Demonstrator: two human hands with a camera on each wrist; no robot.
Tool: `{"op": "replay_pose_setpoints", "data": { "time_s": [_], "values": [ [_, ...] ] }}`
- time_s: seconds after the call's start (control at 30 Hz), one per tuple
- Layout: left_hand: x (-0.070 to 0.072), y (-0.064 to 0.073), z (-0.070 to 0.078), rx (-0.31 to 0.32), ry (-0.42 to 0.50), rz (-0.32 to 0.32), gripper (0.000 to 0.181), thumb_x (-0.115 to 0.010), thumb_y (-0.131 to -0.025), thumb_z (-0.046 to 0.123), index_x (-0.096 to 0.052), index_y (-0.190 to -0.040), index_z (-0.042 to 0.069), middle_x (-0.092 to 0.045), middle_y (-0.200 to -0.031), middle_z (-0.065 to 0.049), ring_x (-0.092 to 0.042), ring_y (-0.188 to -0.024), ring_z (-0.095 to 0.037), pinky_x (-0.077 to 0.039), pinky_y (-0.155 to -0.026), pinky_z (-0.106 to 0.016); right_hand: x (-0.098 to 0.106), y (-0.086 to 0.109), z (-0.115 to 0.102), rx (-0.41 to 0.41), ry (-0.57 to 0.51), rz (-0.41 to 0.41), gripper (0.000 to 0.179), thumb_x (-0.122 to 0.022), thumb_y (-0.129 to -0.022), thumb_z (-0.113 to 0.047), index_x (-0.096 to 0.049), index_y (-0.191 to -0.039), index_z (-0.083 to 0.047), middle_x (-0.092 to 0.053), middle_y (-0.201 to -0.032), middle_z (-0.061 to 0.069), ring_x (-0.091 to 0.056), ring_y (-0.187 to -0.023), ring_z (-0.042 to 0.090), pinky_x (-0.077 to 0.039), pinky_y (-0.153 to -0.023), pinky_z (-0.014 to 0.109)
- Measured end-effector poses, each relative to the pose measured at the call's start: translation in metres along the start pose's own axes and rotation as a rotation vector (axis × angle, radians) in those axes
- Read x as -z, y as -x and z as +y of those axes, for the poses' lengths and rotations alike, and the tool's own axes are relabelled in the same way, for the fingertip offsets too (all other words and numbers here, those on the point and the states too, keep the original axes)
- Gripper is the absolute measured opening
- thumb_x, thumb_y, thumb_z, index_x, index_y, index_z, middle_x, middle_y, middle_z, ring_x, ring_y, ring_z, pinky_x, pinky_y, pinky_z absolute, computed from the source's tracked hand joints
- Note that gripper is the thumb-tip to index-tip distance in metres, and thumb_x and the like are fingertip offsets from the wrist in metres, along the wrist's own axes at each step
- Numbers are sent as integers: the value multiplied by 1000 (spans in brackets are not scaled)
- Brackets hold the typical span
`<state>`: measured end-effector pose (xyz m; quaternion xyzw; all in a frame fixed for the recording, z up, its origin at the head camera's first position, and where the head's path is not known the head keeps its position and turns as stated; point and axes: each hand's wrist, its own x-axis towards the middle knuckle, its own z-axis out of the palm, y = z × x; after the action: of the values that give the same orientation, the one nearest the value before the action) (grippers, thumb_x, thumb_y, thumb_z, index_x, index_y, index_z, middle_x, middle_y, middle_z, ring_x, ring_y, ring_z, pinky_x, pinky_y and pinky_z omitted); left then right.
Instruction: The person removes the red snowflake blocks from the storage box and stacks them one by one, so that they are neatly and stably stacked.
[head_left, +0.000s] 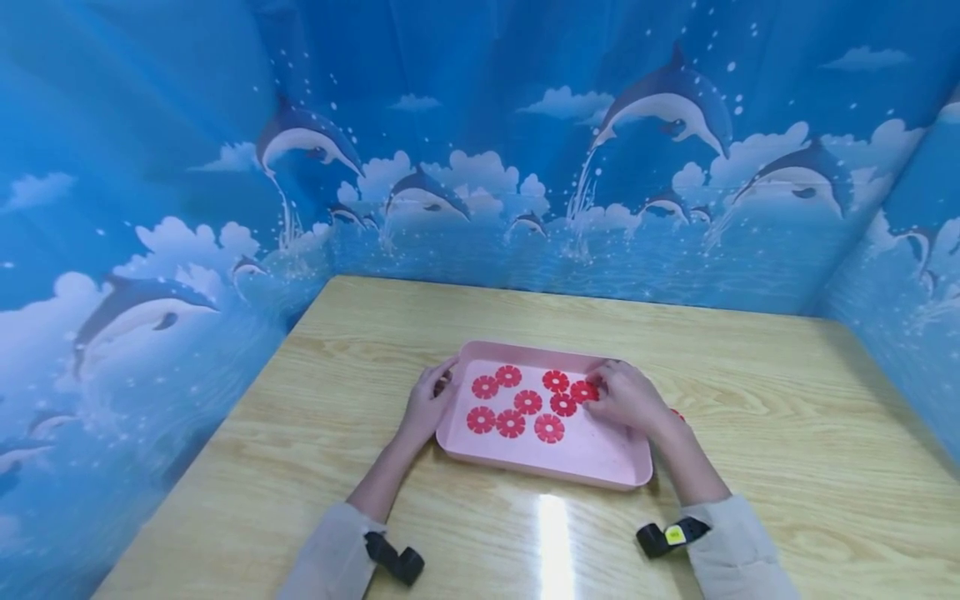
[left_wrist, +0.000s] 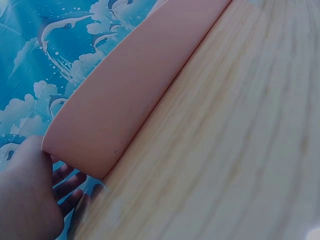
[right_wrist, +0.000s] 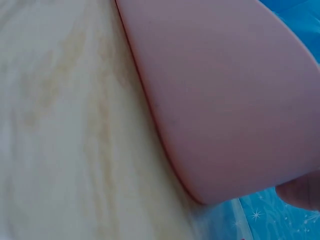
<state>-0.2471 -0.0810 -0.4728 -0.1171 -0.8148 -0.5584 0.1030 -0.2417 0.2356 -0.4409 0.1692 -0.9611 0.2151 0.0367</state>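
A shallow pink tray (head_left: 540,462) stands on the table, with several flat red notched discs (head_left: 549,428) lying inside it. My left hand (head_left: 429,404) holds the tray's left end at the rim. In the left wrist view its fingers (left_wrist: 70,187) curve below the rim, outside the end wall. My right hand (head_left: 628,397) reaches over the tray's right end, palm down. Its thumb and forefinger pinch at a red disc (head_left: 582,392) near the far right part of the tray. Much of that hand is out of the right wrist view, which is filled by the tray's outer wall (right_wrist: 230,100).
Another red piece (head_left: 677,414) shows on the table just right of my right wrist. The wooden table (head_left: 360,333) extends around the tray on all sides. Blue curtains with dolphins (head_left: 480,150) surround its back and sides. Black cameras sit on both wrists.
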Motion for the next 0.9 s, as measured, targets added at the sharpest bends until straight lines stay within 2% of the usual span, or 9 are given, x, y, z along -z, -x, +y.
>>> {"op": "replay_pose_setpoints", "data": {
  "time_s": [0.23, 0.4, 0.67, 0.9],
  "values": [
    [-2, 0, 0, 7, 6, -5, 39, -55, -86, -2, -53, -125, -1, -53, -98, -15, -54, -85, -27, -48, -79, -38, 5, 2, 1, -3, -127, 17, 37, -75, -73, -14, -61, -104, 0, -57, -97, 8, -49, -91, 25, -45, -79, 40],
    [-2, 0, 1, 6, 1, 1, 39, -55, -86, -3, -53, -125, -2, -54, -98, -15, -54, -85, -27, -48, -79, -38, 14, 7, 0, -1, -213, 14, 35, -74, -74, -9, -61, -105, -2, -56, -95, 6, -51, -93, 24, -48, -82, 40],
    [-1, -1, -1, 9, 10, -8, 38, -54, -87, -2, -53, -125, -2, -53, -98, -15, -54, -85, -27, -48, -79, -38, 31, 20, 1, -65, -172, 34, 41, -75, -74, -14, -59, -107, 3, -54, -97, 11, -48, -90, 28, -46, -76, 41],
    [0, -1, -2, 9, 15, -6, 38, -54, -88, -2, -53, -126, -2, -53, -99, -16, -54, -85, -28, -48, -79, -38, 47, 33, 5, -98, -155, 57, 43, -75, -74, -15, -58, -110, 2, -53, -101, 13, -48, -94, 33, -46, -78, 45]
  ]
}}
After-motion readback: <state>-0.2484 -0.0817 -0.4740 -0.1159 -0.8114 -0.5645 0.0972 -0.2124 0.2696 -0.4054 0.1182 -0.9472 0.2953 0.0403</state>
